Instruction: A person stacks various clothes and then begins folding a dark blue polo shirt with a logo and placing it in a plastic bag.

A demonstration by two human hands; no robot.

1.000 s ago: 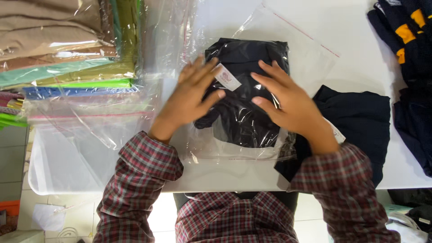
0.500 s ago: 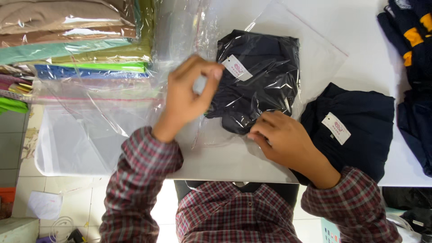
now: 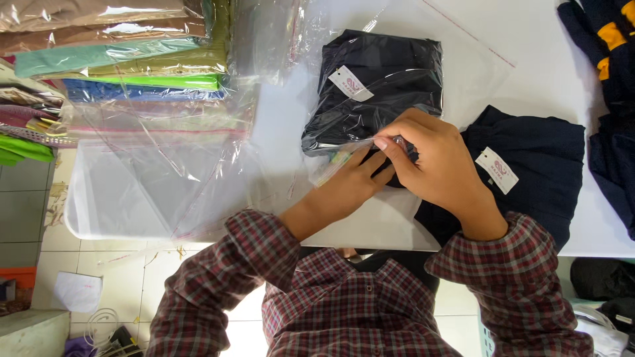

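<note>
Both hands have drawn together since the earlier frame, when the left was raised and the right pressed flat. Left hand [image 3: 354, 185] lies palm-down with fingers extended under the near edge of the clear plastic bag [image 3: 403, 73]; right hand [image 3: 433, 162] pinches that bag's edge between thumb and fingertips, just above the left fingers. Inside the bag sits a folded dark garment [image 3: 380, 86] with a white tag [image 3: 350, 82]. Just right, touching the right wrist, an unbagged folded dark garment [image 3: 529, 165] carries a similar tag and overhangs the white table [image 3: 549, 79] near its front edge. Loose empty clear bags [image 3: 152, 185] overhang the left edge; behind them stands a stack of bagged coloured garments [image 3: 119, 46]. Dark clothing with orange stripes [image 3: 605, 53] occupies the far right. Bare tabletop remains beyond the bag.
</note>
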